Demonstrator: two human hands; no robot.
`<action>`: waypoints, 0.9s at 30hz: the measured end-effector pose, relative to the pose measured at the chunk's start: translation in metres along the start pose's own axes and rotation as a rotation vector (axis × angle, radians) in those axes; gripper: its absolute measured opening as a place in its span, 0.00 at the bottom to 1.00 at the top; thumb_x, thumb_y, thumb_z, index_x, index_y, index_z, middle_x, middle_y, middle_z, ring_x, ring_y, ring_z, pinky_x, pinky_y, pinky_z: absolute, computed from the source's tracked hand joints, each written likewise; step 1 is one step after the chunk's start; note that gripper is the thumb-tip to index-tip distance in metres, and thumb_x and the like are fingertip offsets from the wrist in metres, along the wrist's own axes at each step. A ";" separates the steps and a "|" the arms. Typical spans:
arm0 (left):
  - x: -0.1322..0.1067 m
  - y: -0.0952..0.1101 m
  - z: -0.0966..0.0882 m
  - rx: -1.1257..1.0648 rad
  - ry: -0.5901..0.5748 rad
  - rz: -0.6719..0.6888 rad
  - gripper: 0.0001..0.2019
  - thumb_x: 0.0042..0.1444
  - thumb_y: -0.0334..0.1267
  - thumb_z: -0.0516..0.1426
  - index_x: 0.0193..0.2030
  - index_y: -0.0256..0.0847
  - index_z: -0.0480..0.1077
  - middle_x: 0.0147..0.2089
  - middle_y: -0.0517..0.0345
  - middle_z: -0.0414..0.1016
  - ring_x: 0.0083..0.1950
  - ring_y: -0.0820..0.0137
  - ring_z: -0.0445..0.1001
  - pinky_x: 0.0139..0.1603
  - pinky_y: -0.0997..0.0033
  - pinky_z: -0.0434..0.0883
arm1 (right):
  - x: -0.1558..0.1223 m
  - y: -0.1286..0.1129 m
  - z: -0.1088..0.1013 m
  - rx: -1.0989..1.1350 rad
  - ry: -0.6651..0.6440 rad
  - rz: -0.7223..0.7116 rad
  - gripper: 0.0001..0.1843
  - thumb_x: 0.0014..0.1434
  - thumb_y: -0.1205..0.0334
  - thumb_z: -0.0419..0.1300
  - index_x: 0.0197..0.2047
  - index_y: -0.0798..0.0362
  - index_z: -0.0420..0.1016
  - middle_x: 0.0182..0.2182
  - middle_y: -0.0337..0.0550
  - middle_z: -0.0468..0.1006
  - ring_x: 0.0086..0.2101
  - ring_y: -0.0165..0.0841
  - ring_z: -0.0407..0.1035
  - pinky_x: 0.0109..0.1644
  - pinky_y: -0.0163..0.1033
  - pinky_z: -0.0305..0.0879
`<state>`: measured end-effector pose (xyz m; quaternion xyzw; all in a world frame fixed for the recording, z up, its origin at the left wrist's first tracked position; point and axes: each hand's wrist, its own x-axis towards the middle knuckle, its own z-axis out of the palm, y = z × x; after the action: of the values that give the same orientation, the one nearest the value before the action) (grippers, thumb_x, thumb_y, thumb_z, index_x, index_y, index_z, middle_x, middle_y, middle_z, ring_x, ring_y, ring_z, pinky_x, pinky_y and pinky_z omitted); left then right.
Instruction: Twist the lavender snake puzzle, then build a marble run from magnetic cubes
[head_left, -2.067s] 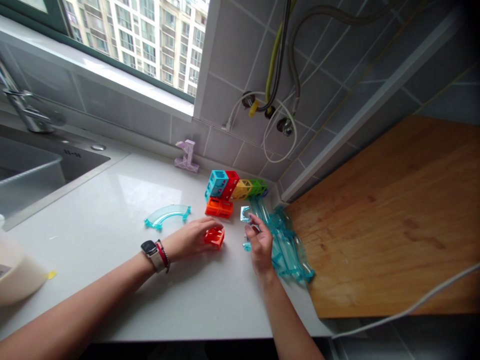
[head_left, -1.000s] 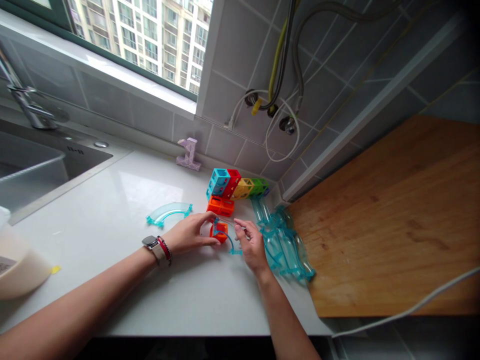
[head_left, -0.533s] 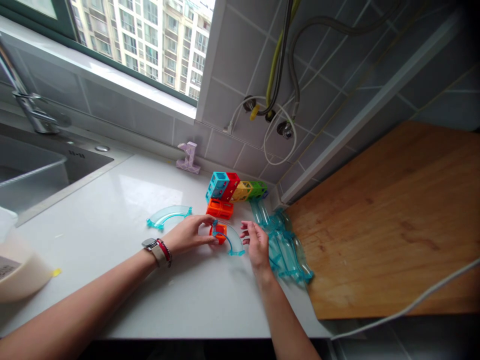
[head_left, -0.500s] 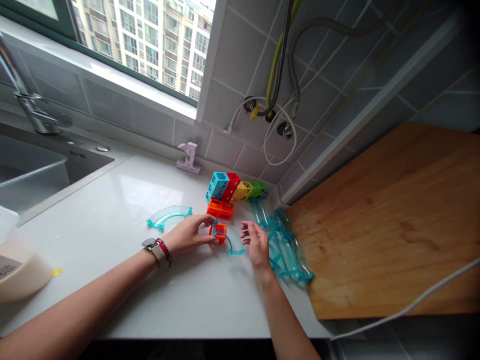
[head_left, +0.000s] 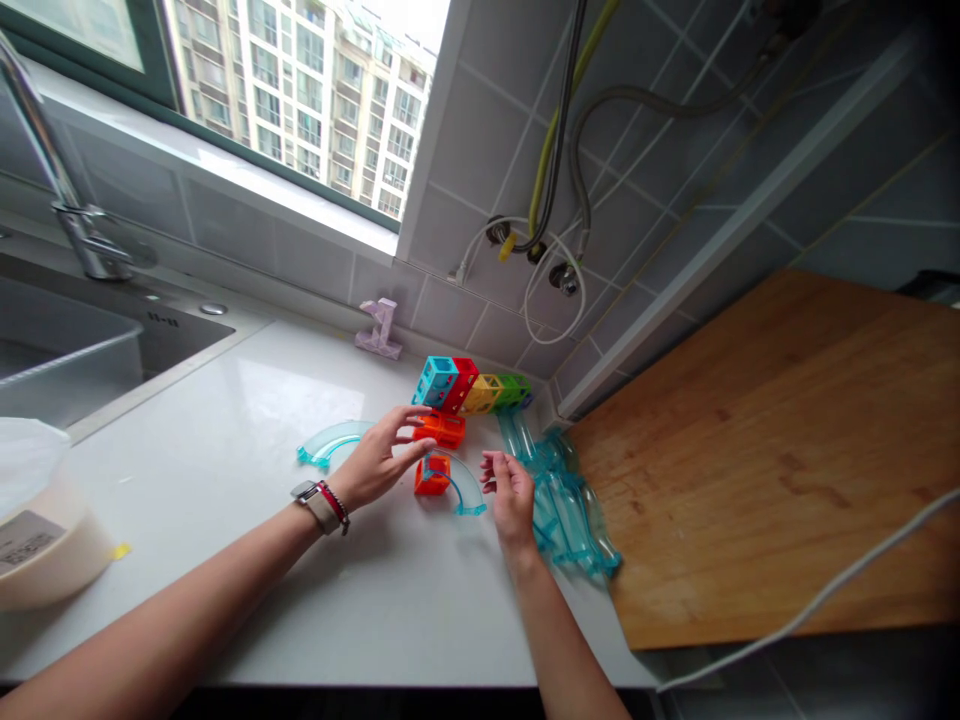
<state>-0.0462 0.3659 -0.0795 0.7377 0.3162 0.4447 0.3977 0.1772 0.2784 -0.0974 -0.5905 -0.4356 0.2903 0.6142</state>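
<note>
A small orange cube block (head_left: pixel 430 478) stands on the counter, with one end of a curved clear-blue track piece (head_left: pixel 469 482) resting on its top. My left hand (head_left: pixel 382 460) is spread over the block's upper left, thumb close to the track end, holding nothing. To the right of the track, my right hand (head_left: pixel 511 490) hovers with loosely curled fingers and nothing visible in them. Just behind lies an orange two-cell block (head_left: pixel 441 430). Light-blue (head_left: pixel 435 382), red (head_left: pixel 463 384), yellow (head_left: pixel 482 394) and green (head_left: pixel 512 390) blocks form a row farther back. A second curved track (head_left: pixel 322 445) is partly hidden behind my left hand.
A heap of clear-blue track pieces (head_left: pixel 566 505) lies at the counter's right, beside a wooden board (head_left: pixel 780 460). A lilac figure-1 piece (head_left: pixel 379 328) stands by the tiled wall. At left are a sink (head_left: pixel 176 345) and a whitish tub (head_left: pixel 56 550). A white cable (head_left: pixel 817 610) crosses lower right.
My left hand has let go of the small orange block and track end, lifting up with its fingers spread. My right hand stays beside the track. The view has shifted slightly.
</note>
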 end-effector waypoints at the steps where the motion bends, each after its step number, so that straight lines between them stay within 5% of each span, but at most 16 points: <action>1: 0.007 0.001 -0.001 0.014 0.082 -0.004 0.23 0.63 0.50 0.59 0.61 0.44 0.67 0.60 0.45 0.74 0.59 0.58 0.76 0.53 0.55 0.78 | 0.000 0.000 0.000 0.006 -0.001 -0.006 0.26 0.64 0.39 0.59 0.42 0.56 0.81 0.33 0.45 0.79 0.29 0.30 0.70 0.30 0.34 0.67; 4: 0.037 -0.004 -0.002 0.143 0.270 -0.037 0.28 0.58 0.47 0.63 0.63 0.41 0.67 0.63 0.42 0.72 0.60 0.54 0.74 0.56 0.51 0.76 | -0.001 0.002 0.001 0.001 0.007 -0.036 0.25 0.63 0.40 0.60 0.41 0.56 0.81 0.32 0.44 0.78 0.29 0.30 0.69 0.31 0.34 0.67; 7: 0.072 -0.017 0.003 0.198 0.276 -0.149 0.42 0.46 0.42 0.70 0.67 0.37 0.62 0.68 0.34 0.66 0.67 0.48 0.68 0.67 0.45 0.66 | -0.001 0.001 0.001 -0.011 0.026 -0.081 0.23 0.63 0.42 0.61 0.40 0.56 0.80 0.31 0.44 0.78 0.28 0.30 0.69 0.31 0.35 0.67; 10: 0.099 -0.027 0.013 0.144 0.269 -0.196 0.47 0.42 0.43 0.71 0.69 0.36 0.60 0.67 0.34 0.67 0.68 0.48 0.68 0.67 0.49 0.66 | 0.007 -0.011 -0.003 -0.074 0.032 -0.135 0.20 0.64 0.44 0.61 0.40 0.55 0.80 0.31 0.43 0.78 0.29 0.31 0.70 0.32 0.36 0.68; 16: 0.123 -0.031 0.015 0.042 0.239 -0.165 0.29 0.41 0.42 0.70 0.53 0.43 0.74 0.42 0.53 0.81 0.47 0.57 0.79 0.51 0.58 0.75 | 0.074 -0.072 0.010 -0.506 -0.258 -0.411 0.17 0.59 0.57 0.66 0.51 0.51 0.79 0.46 0.48 0.80 0.42 0.38 0.76 0.44 0.41 0.75; 19: 0.125 -0.035 0.012 -0.056 0.224 -0.156 0.26 0.38 0.43 0.71 0.47 0.44 0.76 0.38 0.57 0.81 0.41 0.61 0.79 0.45 0.62 0.76 | 0.120 -0.089 0.036 -0.760 -0.392 -0.647 0.33 0.55 0.66 0.67 0.64 0.50 0.70 0.62 0.51 0.71 0.63 0.43 0.64 0.69 0.49 0.60; 21: 0.125 -0.038 0.013 -0.137 0.227 -0.154 0.26 0.38 0.44 0.72 0.47 0.44 0.75 0.38 0.57 0.81 0.40 0.63 0.79 0.43 0.64 0.76 | 0.145 -0.084 0.055 -0.861 -0.529 -0.639 0.46 0.49 0.67 0.71 0.70 0.52 0.62 0.67 0.54 0.66 0.68 0.45 0.58 0.73 0.50 0.54; 23: 0.123 -0.040 0.016 -0.223 0.238 -0.156 0.28 0.37 0.45 0.72 0.47 0.43 0.75 0.37 0.57 0.81 0.39 0.64 0.79 0.41 0.65 0.76 | 0.159 -0.071 0.069 -0.918 -0.587 -0.540 0.51 0.46 0.67 0.74 0.71 0.51 0.60 0.68 0.55 0.64 0.67 0.45 0.60 0.70 0.50 0.58; 27: 0.119 -0.037 0.017 -0.405 0.259 -0.159 0.30 0.42 0.50 0.70 0.49 0.39 0.71 0.39 0.52 0.81 0.37 0.64 0.80 0.38 0.63 0.78 | 0.162 -0.044 0.081 -0.923 -0.453 -0.488 0.43 0.48 0.63 0.73 0.66 0.50 0.65 0.64 0.51 0.68 0.61 0.43 0.68 0.65 0.48 0.65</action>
<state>0.0131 0.4760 -0.0688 0.5528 0.3261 0.5569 0.5272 0.1721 0.4519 -0.0297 -0.6030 -0.7619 0.0391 0.2331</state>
